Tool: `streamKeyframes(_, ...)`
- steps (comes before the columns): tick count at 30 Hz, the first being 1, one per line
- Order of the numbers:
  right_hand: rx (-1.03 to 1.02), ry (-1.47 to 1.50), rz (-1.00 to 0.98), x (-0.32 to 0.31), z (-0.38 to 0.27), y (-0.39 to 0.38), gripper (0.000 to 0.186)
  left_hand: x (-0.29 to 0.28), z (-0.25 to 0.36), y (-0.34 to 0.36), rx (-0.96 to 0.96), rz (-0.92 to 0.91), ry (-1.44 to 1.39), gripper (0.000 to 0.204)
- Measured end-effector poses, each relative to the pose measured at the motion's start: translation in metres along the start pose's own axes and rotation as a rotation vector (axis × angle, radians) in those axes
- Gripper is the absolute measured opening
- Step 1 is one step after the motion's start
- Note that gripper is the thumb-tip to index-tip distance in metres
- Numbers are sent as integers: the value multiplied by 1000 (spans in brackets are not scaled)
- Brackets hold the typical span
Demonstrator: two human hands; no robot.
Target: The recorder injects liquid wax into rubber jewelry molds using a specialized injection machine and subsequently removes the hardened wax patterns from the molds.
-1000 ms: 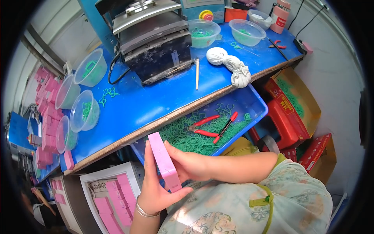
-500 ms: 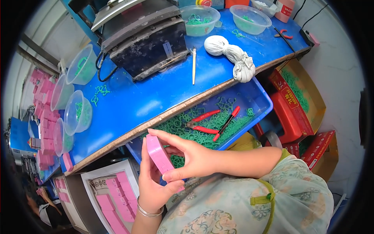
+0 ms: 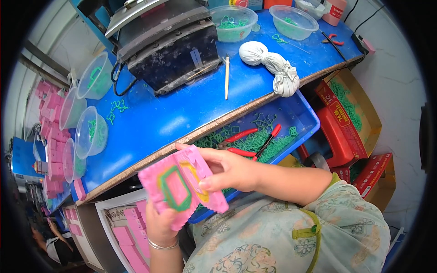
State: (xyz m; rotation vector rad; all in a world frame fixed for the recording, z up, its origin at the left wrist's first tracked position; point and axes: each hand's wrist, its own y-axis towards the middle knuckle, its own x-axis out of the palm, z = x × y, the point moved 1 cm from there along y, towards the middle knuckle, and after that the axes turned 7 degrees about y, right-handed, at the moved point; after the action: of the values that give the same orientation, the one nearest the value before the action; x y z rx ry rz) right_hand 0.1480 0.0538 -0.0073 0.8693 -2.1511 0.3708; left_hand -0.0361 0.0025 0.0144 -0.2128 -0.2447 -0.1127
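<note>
A pink rubber mould, parted into two halves, is held between my hands over the near edge of the bench. My left hand (image 3: 160,227), a bangle on its wrist, grips the left half (image 3: 152,179), where a green wax outline (image 3: 165,184) lies on the inner face. Fingers and thumb of my right hand (image 3: 232,170) hold the right half (image 3: 217,200), whose inner face carries yellow markings (image 3: 204,197). Just beyond, a blue tray (image 3: 309,129) contains many green wax pieces (image 3: 284,148), red-handled pliers (image 3: 241,135) and a red-and-black marker (image 3: 267,142).
On the blue bench (image 3: 182,107) stand a dark machine (image 3: 175,59), a tied white cloth bundle (image 3: 273,66), a brush (image 3: 226,82) and several plastic bowls (image 3: 92,132). Pink blocks (image 3: 55,154) are piled at the left. Cardboard boxes (image 3: 371,113) stand at the right.
The pink mould was closed and held edge-on; now its halves are spread apart, showing the green and yellow shapes inside. My left hand has moved left and down with its half.
</note>
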Motion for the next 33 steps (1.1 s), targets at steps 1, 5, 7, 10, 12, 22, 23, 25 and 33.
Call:
streamKeyframes(1,13,41,-14,-1,-2,0,83,-3,4,-2,17,35,-63,80)
streamKeyframes(5,-42,60,-39,9,-8,9,84,-12,23,1,142,13,-127,63)
streamKeyframes(7,-133,87,-24,14,-15,17,84,-9,43,8,242,61,116,43)
streamKeyframes(10,-162,55,11,17,-31,32,81,-19,63,28,386,150,287,26)
streamKeyframes(12,-242,-151,83,17,-33,42,77,-12,74,40,500,272,518,22)
streamKeyframes(22,-1242,-1627,429,26,-41,61,39,15,62,95,880,280,1093,25)
streamKeyframes(23,-1242,-1626,428,23,-42,61,39,14,62,95,837,255,1065,26)
streamKeyframes(25,-1180,-1628,327,15,-40,59,37,9,65,97,772,264,1023,27)
streamKeyframes(33,-981,-1675,294,16,-47,54,36,12,64,94,692,271,942,26)
